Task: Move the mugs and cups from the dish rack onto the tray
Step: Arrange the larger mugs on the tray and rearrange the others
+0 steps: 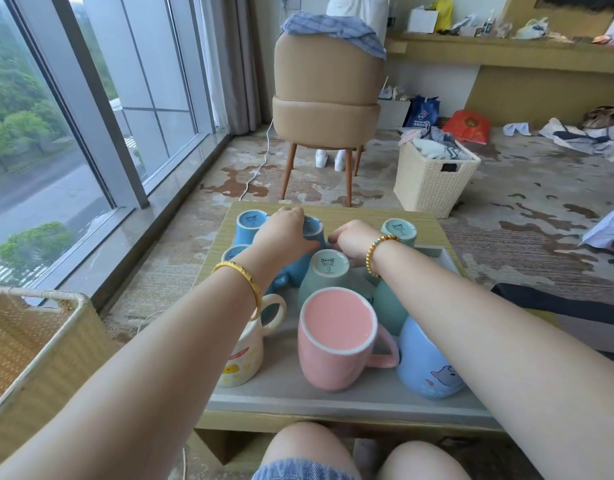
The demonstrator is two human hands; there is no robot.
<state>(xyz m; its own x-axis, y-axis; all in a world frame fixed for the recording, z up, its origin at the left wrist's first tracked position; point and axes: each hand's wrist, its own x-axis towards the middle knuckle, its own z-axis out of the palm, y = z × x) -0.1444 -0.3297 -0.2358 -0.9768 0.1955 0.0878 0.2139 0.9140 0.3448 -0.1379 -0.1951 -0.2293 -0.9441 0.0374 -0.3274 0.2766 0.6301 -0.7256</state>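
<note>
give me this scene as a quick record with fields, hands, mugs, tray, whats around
left hand: grips upside-down blue ceramic mug
right hand: fingers curled beside that mug; hold unclear
grey tray: bears upside-down pink mug, cream mug, blue cat-print mug, teal mugs
table: light wooden table
around: tan chair, white woven basket

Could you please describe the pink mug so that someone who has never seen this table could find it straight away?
Start at the grey tray on the low wooden table and look along its near edge. The pink mug stands upside down in the middle there, between a cream mug and a blue mug with a cat picture. It is the only pink one.
</note>
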